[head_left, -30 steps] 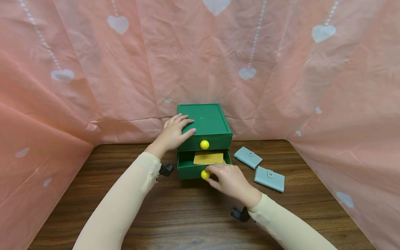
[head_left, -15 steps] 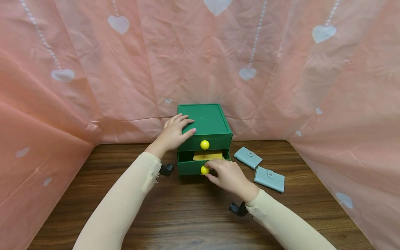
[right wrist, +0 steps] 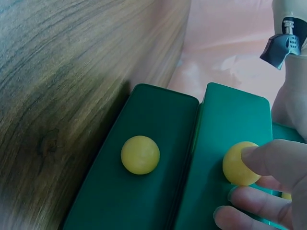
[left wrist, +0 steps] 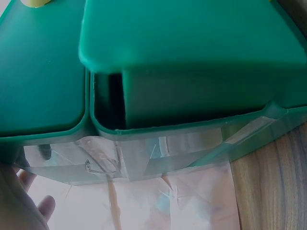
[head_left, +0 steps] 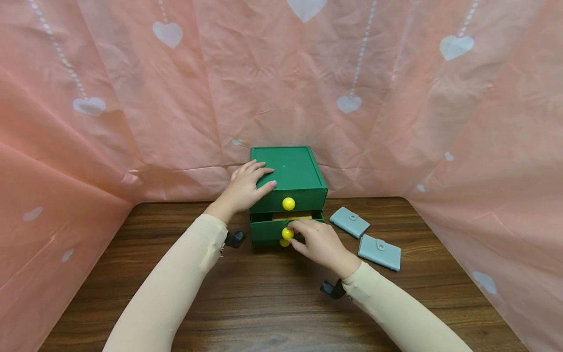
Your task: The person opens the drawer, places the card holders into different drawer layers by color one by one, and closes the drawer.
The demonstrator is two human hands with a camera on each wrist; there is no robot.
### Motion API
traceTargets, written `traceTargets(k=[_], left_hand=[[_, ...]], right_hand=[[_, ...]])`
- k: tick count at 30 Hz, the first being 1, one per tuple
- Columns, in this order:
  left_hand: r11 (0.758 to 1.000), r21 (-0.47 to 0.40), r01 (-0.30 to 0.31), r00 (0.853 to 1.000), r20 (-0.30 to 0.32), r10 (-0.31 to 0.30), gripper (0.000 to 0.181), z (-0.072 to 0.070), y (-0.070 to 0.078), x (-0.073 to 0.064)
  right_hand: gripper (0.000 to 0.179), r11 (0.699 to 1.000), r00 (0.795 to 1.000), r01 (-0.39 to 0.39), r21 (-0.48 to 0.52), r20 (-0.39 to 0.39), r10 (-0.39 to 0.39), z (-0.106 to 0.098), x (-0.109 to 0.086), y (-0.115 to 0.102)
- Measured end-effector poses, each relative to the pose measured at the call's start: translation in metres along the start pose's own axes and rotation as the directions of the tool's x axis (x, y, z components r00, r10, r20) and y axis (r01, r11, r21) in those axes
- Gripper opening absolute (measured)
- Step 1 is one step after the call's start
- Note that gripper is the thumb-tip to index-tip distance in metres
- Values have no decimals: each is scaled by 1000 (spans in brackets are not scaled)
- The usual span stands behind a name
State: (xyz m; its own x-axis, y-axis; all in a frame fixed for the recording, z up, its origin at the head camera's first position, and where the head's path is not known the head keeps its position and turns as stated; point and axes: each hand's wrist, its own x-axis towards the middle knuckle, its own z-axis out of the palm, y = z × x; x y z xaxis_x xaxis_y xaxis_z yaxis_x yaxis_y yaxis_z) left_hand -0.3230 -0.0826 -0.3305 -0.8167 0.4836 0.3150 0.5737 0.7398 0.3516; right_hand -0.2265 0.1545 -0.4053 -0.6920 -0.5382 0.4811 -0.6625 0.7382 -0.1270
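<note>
A green drawer unit [head_left: 290, 168] with round yellow knobs stands at the back of the table. My left hand [head_left: 245, 188] rests on the left side of its top, fingers spread. My right hand [head_left: 321, 244] pinches the yellow knob [head_left: 288, 233] of the middle drawer [head_left: 266, 231], which stands partly out. Above that drawer's front edge shows a strip of a flat yellow item [head_left: 292, 215]; the rest of it is hidden. In the right wrist view, the bottom drawer [right wrist: 129, 191] sits back from the middle one, its knob [right wrist: 140, 155] untouched.
Two light blue snap-closed card holders [head_left: 349, 221] lie on the brown wooden table [head_left: 255, 303], right of the drawer unit. A pink curtain [head_left: 281, 83] with white hearts hangs close behind the unit and along both sides.
My right hand has pushed the middle drawer inward, so less of the yellow item shows and the bottom knob has come into sight. The left hand has stayed in place.
</note>
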Motion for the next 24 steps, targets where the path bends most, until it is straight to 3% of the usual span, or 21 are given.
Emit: traceTargets(k=[24], left_hand=[[1000,6,1,1000,3,-1,61,1,0,2]], right_hand=[[23,999,1000,-17,30,-14,17,10,10,14]])
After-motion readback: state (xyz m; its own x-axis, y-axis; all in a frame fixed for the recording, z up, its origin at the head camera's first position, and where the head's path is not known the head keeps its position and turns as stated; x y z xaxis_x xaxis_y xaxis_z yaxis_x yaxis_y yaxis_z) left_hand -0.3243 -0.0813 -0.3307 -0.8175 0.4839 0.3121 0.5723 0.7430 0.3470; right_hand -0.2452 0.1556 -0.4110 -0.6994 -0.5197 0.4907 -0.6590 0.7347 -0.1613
